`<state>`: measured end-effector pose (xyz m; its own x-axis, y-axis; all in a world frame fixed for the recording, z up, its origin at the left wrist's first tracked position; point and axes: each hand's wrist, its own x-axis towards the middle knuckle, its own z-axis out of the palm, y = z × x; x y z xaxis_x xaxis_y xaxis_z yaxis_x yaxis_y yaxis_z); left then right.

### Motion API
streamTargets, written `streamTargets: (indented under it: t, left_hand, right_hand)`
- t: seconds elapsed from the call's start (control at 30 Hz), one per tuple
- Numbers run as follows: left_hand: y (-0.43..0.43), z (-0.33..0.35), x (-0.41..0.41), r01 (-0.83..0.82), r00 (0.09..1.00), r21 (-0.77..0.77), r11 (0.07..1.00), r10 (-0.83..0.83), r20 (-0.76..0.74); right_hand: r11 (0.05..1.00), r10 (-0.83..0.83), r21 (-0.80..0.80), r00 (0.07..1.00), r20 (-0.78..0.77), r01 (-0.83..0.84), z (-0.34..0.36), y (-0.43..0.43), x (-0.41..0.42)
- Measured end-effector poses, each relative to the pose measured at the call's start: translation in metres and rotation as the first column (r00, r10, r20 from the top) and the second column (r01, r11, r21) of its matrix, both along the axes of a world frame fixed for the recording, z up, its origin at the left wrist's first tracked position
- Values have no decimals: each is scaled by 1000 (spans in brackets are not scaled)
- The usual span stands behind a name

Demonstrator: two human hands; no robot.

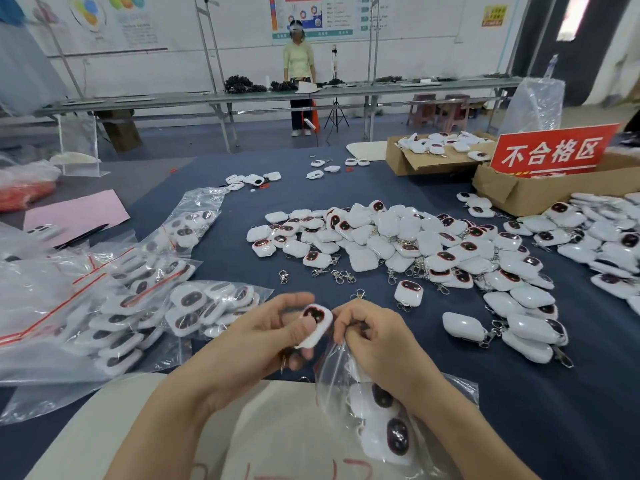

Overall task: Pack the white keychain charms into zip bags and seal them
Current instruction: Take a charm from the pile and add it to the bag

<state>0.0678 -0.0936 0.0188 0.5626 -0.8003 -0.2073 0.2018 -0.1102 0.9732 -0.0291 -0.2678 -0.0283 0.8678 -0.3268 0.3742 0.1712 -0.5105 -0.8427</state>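
Your left hand (pixel 263 341) pinches one white charm (pixel 318 317) by its edges, thumb across its face, just beside the zip bag (pixel 332 379). Your right hand (pixel 377 344) curls its fingers, pinching the bag's mouth. The charm looks light, hard and glossy, so probably slippery: grip its rim. The bag is thin and floppy; hold its lip.

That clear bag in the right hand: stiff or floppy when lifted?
Likely floppy: the zip bag crumples where the right hand pinches its mouth. The charms inside probably weigh its bottom down. Its glossy film may be slippery.
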Motion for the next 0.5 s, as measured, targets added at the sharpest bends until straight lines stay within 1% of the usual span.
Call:
streamTargets:
  t: [0.07, 0.13, 0.2, 0.37, 0.5]
  left_hand:
    - [5, 6, -2, 58, 993, 114, 992, -69, 94]
    - [9, 13, -3, 79, 967, 209, 975, -125, 220]
    - [11, 17, -4, 77, 943, 249, 965, -152, 296]
    - [0, 16, -15, 48, 929, 245, 968, -134, 345]
    - [-5, 17, -23, 98, 935, 217, 971, -164, 315]
  right_hand:
    - [1000, -8, 16, 1000, 9, 8, 1, 0, -1]
    - [999, -26, 46, 1000, 10, 25, 2, 0, -1]
    - [996, -38, 80, 999, 12, 37, 5, 0, -2]
    - [994, -65, 91, 998, -1, 64, 10, 2, -3]
    - [992, -79, 97, 997, -25, 81, 15, 5, -5]
